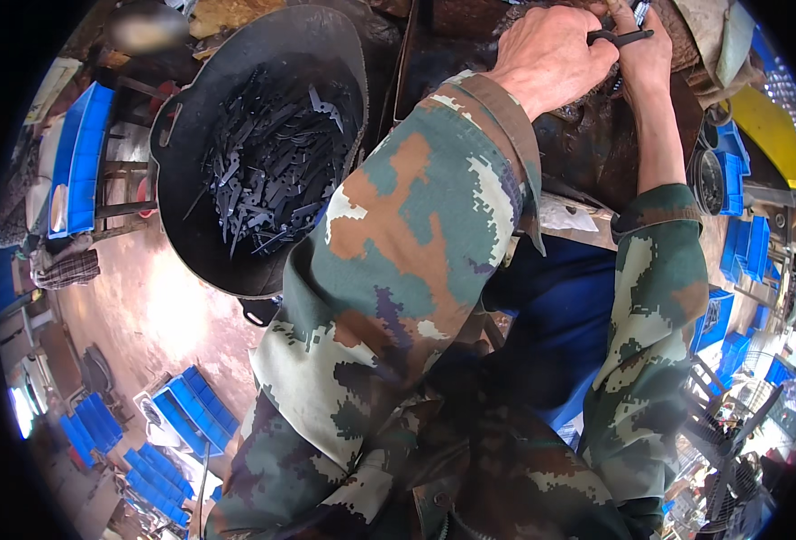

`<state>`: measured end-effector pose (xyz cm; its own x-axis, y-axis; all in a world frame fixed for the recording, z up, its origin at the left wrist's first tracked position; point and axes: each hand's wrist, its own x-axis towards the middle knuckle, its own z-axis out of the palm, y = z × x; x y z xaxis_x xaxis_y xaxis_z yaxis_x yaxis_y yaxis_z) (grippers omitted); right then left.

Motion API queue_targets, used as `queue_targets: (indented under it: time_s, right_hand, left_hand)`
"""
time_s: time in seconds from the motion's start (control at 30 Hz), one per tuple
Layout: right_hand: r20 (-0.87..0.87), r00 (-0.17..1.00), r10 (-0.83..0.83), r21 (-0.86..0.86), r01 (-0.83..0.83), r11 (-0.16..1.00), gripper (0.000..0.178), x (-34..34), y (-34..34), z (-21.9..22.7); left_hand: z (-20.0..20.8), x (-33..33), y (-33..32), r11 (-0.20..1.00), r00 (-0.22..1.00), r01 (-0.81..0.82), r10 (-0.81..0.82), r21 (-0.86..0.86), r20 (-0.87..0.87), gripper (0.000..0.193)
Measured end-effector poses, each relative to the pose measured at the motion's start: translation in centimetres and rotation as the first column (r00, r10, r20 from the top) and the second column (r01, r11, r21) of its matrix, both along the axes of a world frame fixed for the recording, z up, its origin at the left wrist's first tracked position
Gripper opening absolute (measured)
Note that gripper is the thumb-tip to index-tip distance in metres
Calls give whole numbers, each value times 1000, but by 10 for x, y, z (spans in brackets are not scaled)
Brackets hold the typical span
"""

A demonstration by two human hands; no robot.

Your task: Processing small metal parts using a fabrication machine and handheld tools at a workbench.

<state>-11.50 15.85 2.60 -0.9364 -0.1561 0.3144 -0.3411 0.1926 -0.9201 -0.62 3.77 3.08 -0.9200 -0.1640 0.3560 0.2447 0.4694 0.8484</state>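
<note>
At the top right, my left hand [556,54] is closed with its fingers curled round one end of a thin, dark metal piece [621,39]. The piece reaches across to my right hand [648,67], whose fingers are also bent closed. A small silvery metal part [639,12] shows at the fingers of the right hand, partly cut off by the upper edge. Under both hands lies a dark, stained work surface [587,148]. Left of my arm stands a large black pan [177,225] with a heap of flat, dark metal pieces [267,171] in it.
Blue bins [81,162] stand on a rack at the left, and blue trays [195,409] are on the floor at lower left. A brown cloth [686,45] lies beyond my right hand. More blue bins [747,247], a yellow panel [772,135] and a black fan [731,441] are at the right.
</note>
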Motion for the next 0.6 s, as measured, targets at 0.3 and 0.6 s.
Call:
queue_targets:
  time_s: [0.3,0.6]
  right_hand:
    - [-36,999,-9,31,10,999,15,-2,2,-3]
    - [-22,1000,-2,9,2,1000,15,1,-1,-1]
  left_hand:
    - [-3,-1,2,1000,1000,-9,9,-14,-24,30]
    - [-5,-2,0,1000,999,-8,7,-19,-34,30]
